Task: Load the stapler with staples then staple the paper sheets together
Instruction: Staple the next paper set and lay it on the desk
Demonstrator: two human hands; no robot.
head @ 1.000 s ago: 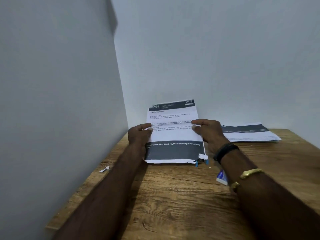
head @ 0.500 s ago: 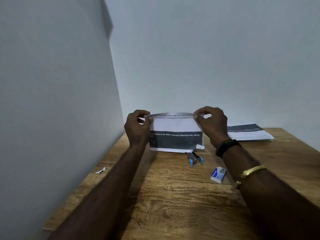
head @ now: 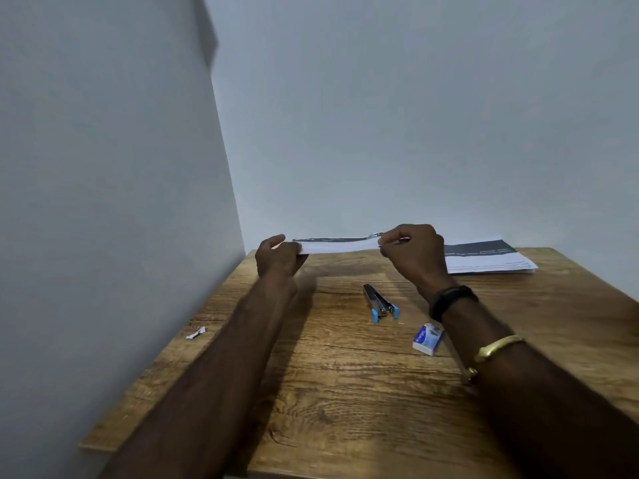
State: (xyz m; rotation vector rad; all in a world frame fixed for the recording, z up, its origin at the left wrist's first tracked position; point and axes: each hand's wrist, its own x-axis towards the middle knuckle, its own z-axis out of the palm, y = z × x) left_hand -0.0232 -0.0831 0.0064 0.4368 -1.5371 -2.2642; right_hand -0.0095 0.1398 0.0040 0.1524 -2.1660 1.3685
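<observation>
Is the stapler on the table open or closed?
Open. The stapler lies on the wooden table with its two blue-tipped arms spread apart, beside the small staple box. Neither hand touches it.

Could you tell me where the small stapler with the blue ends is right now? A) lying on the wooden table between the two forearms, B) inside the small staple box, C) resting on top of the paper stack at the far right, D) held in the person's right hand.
A: the small metal stapler with blue ends lies on the wooden table, while the left hand and right hand hold the printed paper sheets above it.
</observation>
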